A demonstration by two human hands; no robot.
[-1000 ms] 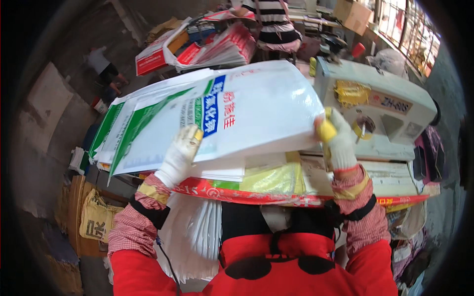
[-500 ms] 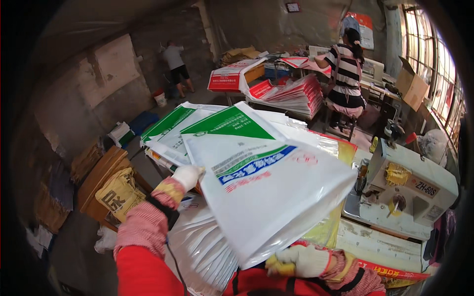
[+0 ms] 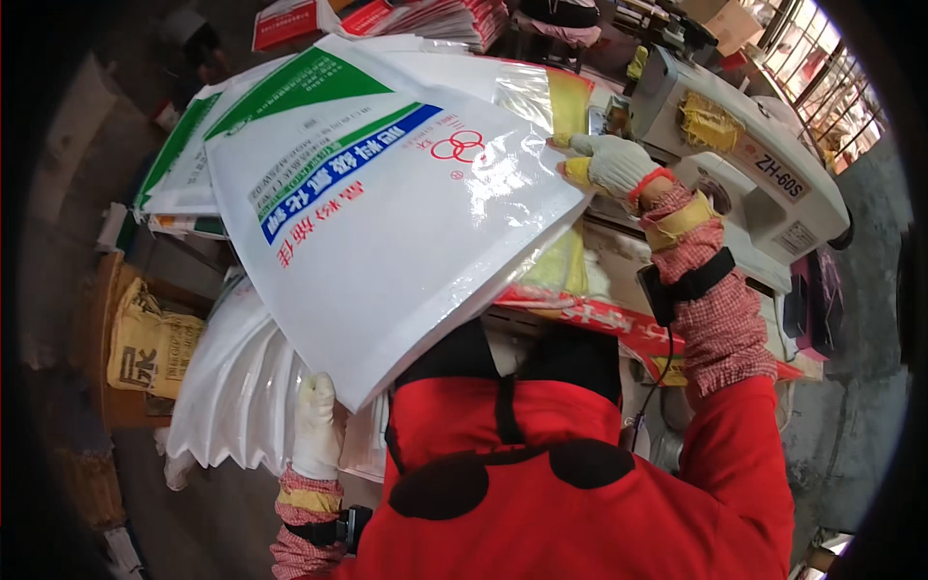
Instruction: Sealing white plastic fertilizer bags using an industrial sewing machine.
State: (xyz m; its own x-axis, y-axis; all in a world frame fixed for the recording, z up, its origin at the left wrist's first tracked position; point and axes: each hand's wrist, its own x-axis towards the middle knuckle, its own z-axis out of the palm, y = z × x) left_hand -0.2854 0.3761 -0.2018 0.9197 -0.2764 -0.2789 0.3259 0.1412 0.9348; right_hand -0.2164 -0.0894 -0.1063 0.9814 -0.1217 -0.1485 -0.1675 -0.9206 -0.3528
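A large white woven sack (image 3: 387, 213) with a blue band and red print is spread in front of me, tilted over the work table. My left hand (image 3: 315, 425), in a white glove, grips its lower near corner. My right hand (image 3: 611, 162), also gloved, holds the sack's far right edge beside the cream sewing machine (image 3: 744, 164). More flat sacks with green corners (image 3: 290, 97) lie stacked under it.
A fanned pile of plain white sacks (image 3: 232, 387) hangs at lower left. A yellowish printed bag (image 3: 150, 343) rests on a brown box by the floor. Red and white sack stacks (image 3: 425, 14) lie on a far table, near a seated person (image 3: 561, 14).
The view swung back from the left. The sack has been turned and pulled toward the sewing machine; my right hand went from its lower edge up to its far right edge, my left dropped low.
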